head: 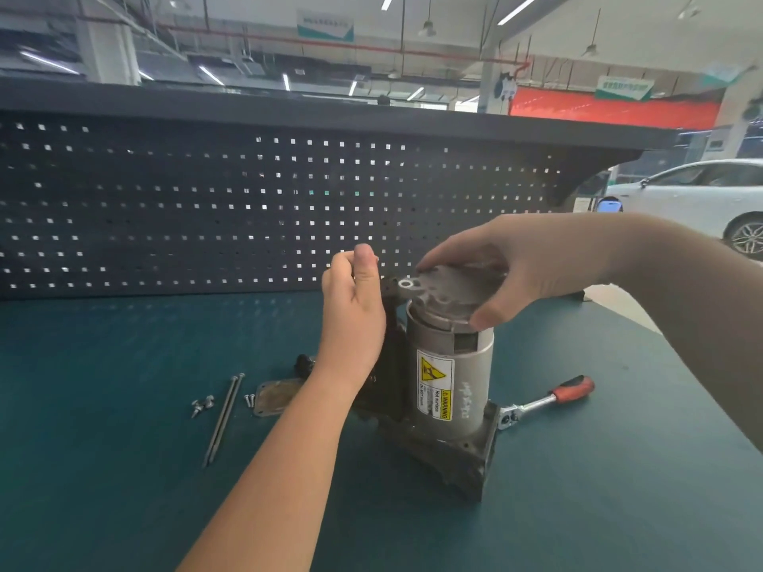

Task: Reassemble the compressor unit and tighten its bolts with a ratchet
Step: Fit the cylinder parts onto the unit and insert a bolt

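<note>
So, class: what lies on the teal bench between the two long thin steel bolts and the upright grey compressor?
In the head view, a flat metal cover plate and small screws lie between the long bolts and the compressor.

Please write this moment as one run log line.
right hand: holds end cap on compressor | left hand: steadies side | ratchet: idle on table

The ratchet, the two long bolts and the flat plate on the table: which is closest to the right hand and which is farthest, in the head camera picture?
From the right hand:
1. Ratchet, on the table below it, right of the compressor.
2. Flat plate, left of the compressor, partly behind the left forearm.
3. Two long bolts, farthest left, beyond the plate.
</note>
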